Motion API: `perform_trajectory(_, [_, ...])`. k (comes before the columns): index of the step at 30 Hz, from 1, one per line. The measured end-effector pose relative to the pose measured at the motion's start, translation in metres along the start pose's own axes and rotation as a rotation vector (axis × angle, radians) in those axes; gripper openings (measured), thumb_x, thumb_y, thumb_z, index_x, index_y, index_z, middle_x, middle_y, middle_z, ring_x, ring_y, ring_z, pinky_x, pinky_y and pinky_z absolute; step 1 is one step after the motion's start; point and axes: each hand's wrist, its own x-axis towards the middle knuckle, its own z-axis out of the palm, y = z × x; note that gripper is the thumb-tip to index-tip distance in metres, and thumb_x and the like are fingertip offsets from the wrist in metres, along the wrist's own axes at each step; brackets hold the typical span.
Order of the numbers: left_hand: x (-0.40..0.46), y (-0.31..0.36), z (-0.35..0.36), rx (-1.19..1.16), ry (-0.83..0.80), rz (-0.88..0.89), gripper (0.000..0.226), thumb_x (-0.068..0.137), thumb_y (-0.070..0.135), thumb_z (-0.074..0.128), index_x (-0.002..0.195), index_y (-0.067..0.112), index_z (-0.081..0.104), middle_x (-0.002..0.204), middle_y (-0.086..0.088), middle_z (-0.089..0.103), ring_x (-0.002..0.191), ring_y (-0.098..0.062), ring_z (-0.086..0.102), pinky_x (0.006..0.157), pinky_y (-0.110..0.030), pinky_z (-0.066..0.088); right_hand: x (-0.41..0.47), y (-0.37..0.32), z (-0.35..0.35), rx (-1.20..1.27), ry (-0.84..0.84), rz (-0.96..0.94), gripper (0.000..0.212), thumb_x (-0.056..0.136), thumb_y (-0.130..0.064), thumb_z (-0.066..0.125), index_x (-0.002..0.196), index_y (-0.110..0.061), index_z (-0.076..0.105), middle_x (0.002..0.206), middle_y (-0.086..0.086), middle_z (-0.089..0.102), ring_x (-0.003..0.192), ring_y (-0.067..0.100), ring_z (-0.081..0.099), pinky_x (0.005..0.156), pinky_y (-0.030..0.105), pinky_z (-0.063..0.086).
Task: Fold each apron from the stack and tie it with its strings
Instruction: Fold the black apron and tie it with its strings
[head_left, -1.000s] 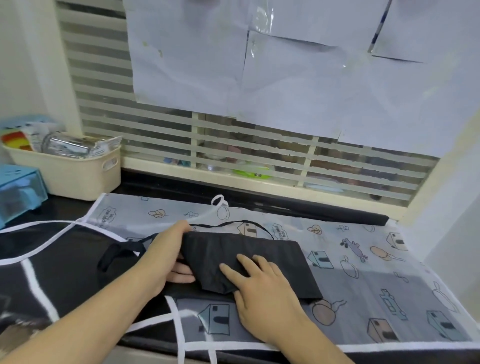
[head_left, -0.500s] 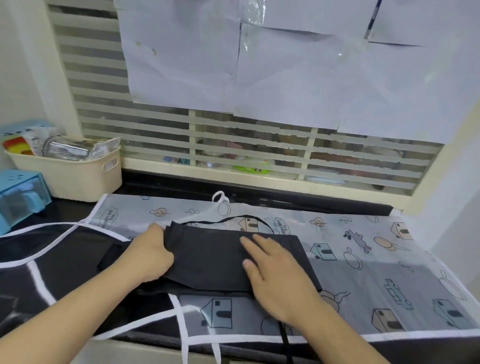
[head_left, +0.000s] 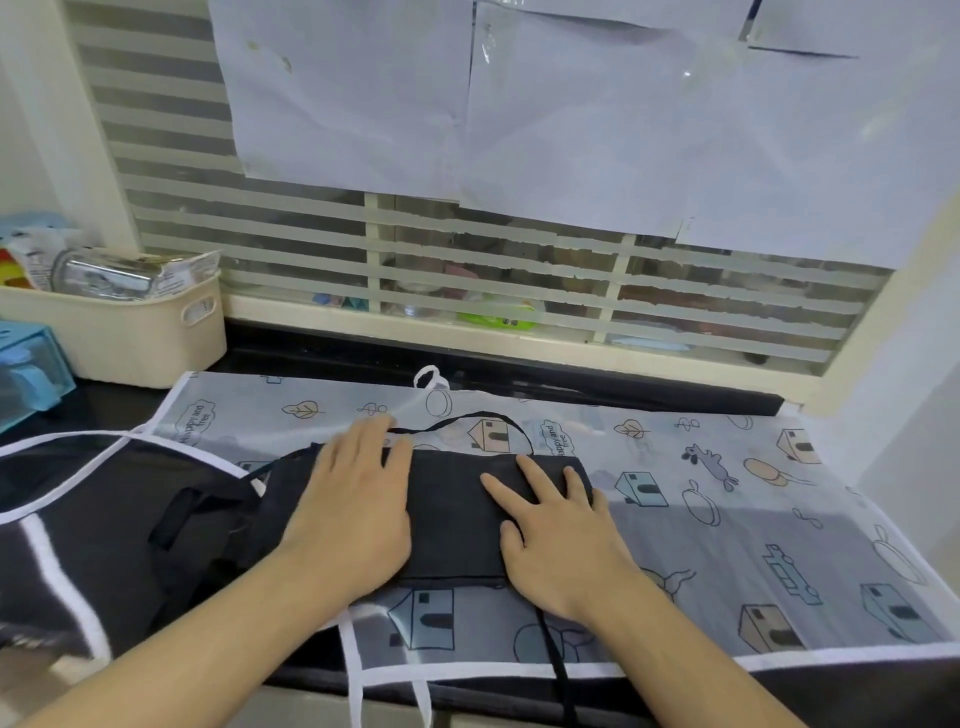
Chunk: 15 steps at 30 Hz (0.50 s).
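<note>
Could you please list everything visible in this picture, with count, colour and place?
Black apron: one, black, folded, centre, under both hands.
Black string: one, black, trailing over the near edge.
Patterned apron: one, translucent grey with house prints, white trim, spread beneath.
Basket: one, cream, back left, holding packets.
Blue box: one, far left.
Paper sheets: several, white, on the window.
Left hand: flat on the black apron.
Right hand: flat on the black apron.
</note>
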Motion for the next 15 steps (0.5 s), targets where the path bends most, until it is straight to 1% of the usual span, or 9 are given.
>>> perform_trajectory(1, [0.002, 0.004, 0.009, -0.101, -0.025, 0.048, 0.069, 0.101, 0.041, 0.045, 0.164, 0.026, 0.022, 0.17, -0.005, 0.009, 0.159, -0.029, 0.009, 0.131, -0.048, 0.009, 0.0, 0.0, 0.003, 0.017, 0.012, -0.023, 0.059, 0.106, -0.053, 0.019, 0.159, -0.059, -0.006, 0.175, -0.012, -0.007, 0.16, 0.039, -0.005, 0.128, 0.059, 0.002])
perform_trajectory(2, [0.003, 0.007, 0.018, -0.162, -0.09, 0.057, 0.065, 0.105, 0.052, 0.033, 0.165, 0.038, 0.015, 0.173, 0.001, 0.002, 0.161, -0.026, 0.0, 0.131, -0.05, 0.003, 0.0, 0.002, 0.005, 0.037, 0.021, -0.041, 0.056, 0.107, -0.056, 0.016, 0.157, -0.062, -0.008, 0.174, -0.015, -0.01, 0.161, 0.033, -0.009, 0.129, 0.056, -0.002])
perform_trajectory(4, [0.003, 0.004, 0.034, -0.159, -0.233, 0.024, 0.066, 0.103, 0.069, 0.013, 0.163, 0.05, -0.007, 0.174, 0.01, -0.014, 0.161, -0.023, -0.018, 0.129, -0.054, -0.009, -0.001, 0.014, 0.01, 0.074, 0.016, -0.032, 0.053, 0.105, -0.064, 0.012, 0.154, -0.066, -0.01, 0.172, -0.02, -0.013, 0.16, 0.021, -0.015, 0.13, 0.048, -0.007])
perform_trajectory(6, [0.003, -0.004, 0.04, -0.134, -0.274, 0.003, 0.07, 0.097, 0.078, 0.006, 0.159, 0.054, -0.015, 0.173, 0.009, -0.021, 0.158, -0.024, -0.027, 0.127, -0.057, -0.014, -0.002, 0.032, 0.012, 0.105, 0.01, 0.047, 0.057, 0.103, -0.067, 0.008, 0.157, -0.062, -0.007, 0.172, -0.02, -0.014, 0.16, 0.017, -0.015, 0.13, 0.043, -0.007])
perform_trajectory(10, [0.0, -0.008, 0.036, -0.117, -0.294, 0.004, 0.082, 0.087, 0.09, 0.002, 0.158, 0.055, -0.019, 0.172, 0.006, -0.025, 0.156, -0.024, -0.032, 0.126, -0.059, -0.015, -0.008, 0.064, 0.009, 0.123, -0.015, 0.242, 0.066, 0.106, -0.061, 0.009, 0.166, -0.038, -0.008, 0.174, -0.009, -0.013, 0.161, 0.018, -0.014, 0.131, 0.042, -0.004])
perform_trajectory(11, [-0.001, -0.007, 0.036, -0.119, -0.297, 0.004, 0.086, 0.084, 0.093, 0.002, 0.158, 0.055, -0.02, 0.172, 0.006, -0.025, 0.156, -0.025, -0.032, 0.126, -0.06, -0.016, -0.009, 0.066, 0.007, 0.124, -0.012, 0.27, 0.067, 0.107, -0.059, 0.011, 0.167, -0.032, -0.003, 0.175, -0.005, -0.009, 0.161, 0.02, -0.012, 0.131, 0.042, -0.002])
perform_trajectory(12, [-0.001, -0.006, 0.037, -0.12, -0.299, 0.004, 0.09, 0.081, 0.096, 0.003, 0.158, 0.054, -0.02, 0.172, 0.005, -0.025, 0.156, -0.025, -0.032, 0.125, -0.06, -0.016, -0.01, 0.065, 0.006, 0.127, 0.013, 0.285, 0.068, 0.108, -0.057, 0.016, 0.167, -0.026, 0.006, 0.176, 0.001, -0.002, 0.161, 0.024, -0.006, 0.131, 0.042, 0.002])
perform_trajectory(13, [-0.001, -0.006, 0.037, -0.124, -0.296, 0.002, 0.093, 0.079, 0.098, 0.004, 0.158, 0.054, -0.019, 0.172, 0.005, -0.025, 0.156, -0.026, -0.032, 0.125, -0.061, -0.016, -0.01, 0.062, 0.005, 0.126, 0.062, 0.298, 0.065, 0.108, -0.055, 0.024, 0.164, -0.021, 0.021, 0.173, 0.007, 0.011, 0.159, 0.027, 0.005, 0.13, 0.041, 0.008])
perform_trajectory(15, [0.0, -0.006, 0.036, -0.131, -0.281, 0.0, 0.096, 0.077, 0.1, 0.005, 0.158, 0.054, -0.019, 0.172, 0.004, -0.025, 0.156, -0.026, -0.032, 0.125, -0.061, -0.016, -0.01, 0.054, 0.002, 0.154, 0.186, 0.309, 0.053, 0.104, -0.051, 0.045, 0.145, -0.017, 0.048, 0.154, 0.006, 0.039, 0.144, 0.027, 0.032, 0.122, 0.038, 0.026])
